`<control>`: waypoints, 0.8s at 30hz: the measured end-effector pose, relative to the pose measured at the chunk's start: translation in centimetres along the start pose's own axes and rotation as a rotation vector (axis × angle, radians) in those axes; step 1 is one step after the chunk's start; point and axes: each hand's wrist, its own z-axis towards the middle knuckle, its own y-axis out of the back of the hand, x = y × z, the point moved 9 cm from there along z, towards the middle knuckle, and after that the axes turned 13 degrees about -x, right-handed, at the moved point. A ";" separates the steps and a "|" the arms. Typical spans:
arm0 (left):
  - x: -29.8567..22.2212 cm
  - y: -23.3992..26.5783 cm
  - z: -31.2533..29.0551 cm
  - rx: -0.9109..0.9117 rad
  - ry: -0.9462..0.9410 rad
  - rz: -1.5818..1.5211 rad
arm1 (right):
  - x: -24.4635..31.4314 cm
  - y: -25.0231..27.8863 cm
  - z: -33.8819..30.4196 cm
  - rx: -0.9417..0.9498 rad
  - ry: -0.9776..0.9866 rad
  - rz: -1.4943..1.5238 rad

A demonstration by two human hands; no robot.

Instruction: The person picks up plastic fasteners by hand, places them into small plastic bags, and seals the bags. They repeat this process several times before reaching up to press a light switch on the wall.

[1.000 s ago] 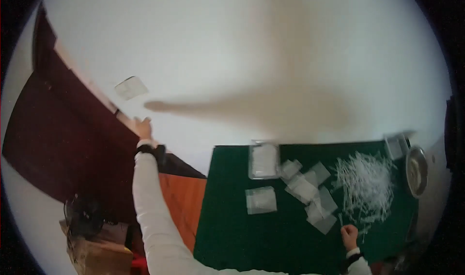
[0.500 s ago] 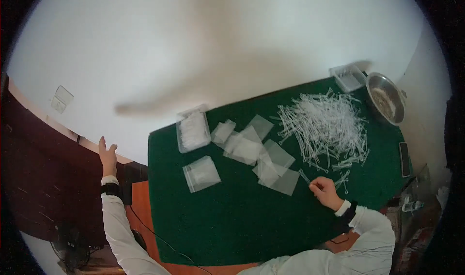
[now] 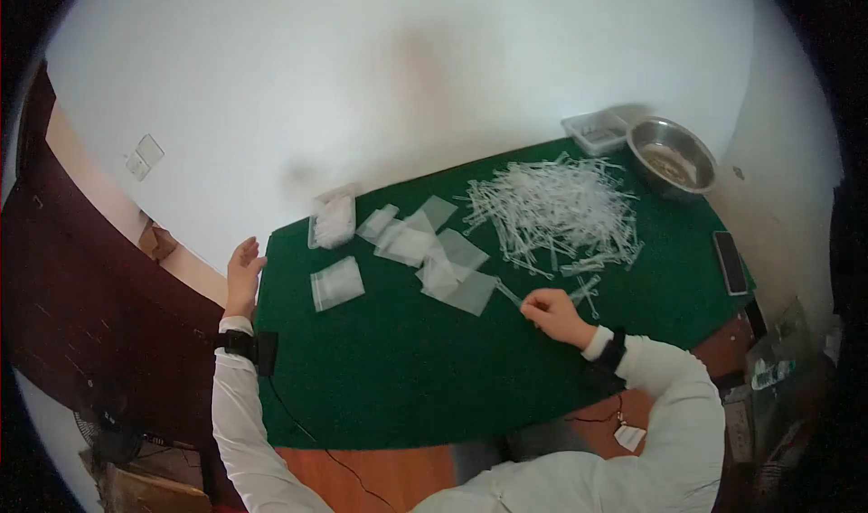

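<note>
The right hand (image 3: 555,318) pinches a slim translucent plastic stick (image 3: 509,291), its far end beside the flat clear plastic bags (image 3: 470,293), contact unclear; the heap of whitish plastic sticks (image 3: 562,207) lies beyond. The left hand (image 3: 242,281), fingers parted and empty, is beside the green cloth-covered table's (image 3: 407,386) left edge.

white wall (image 3: 542,52), soft shadow (image 3: 420,61) | wall plate (image 3: 145,158), left | green-covered table (image 3: 407,377) along wall | dark-red surface (image 3: 108,287), left

Free cloth (image 3: 389,368) nearside, bags (image 3: 455,258) beyond
</note>
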 end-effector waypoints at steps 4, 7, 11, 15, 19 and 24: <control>-3.6 -3.2 -5.0 0.133 -0.004 -0.004 | -0.6 0.0 0.4 0.005 -0.039 0.099; -6.6 -8.2 -10.4 0.329 0.073 -0.060 | -0.4 0.3 0.3 0.015 -0.016 0.053; -7.2 -13.9 -19.0 0.743 0.202 -0.068 | -1.8 -0.3 1.1 -0.033 -0.212 0.145; -6.5 -18.6 -26.0 0.955 0.304 -0.084 | -2.3 -0.6 2.1 -0.060 -0.269 0.279; -4.1 -22.6 -29.2 1.013 0.394 -0.144 | -2.9 -0.9 2.3 -0.094 -0.292 0.287; -4.2 -24.2 -31.2 1.124 0.111 -0.006 | -2.5 -1.0 2.1 -0.026 -0.266 0.331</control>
